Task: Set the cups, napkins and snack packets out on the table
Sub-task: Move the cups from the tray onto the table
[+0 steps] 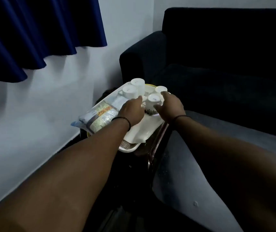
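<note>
Dim room; tray (130, 149) beside sofa (217, 56), seemingly.

Support: a small dark table (148, 144) with a glossy edge, just beside the dark sofa (217, 64).
On the table: a white tray (129, 149), which covers most of its top.
Tray's far end: upturned white cups (138, 88) clustered near the sofa arm.
Tray's side away from the sofa: snack packets (98, 117).
Tray's near end: a white napkin (142, 131).
</note>
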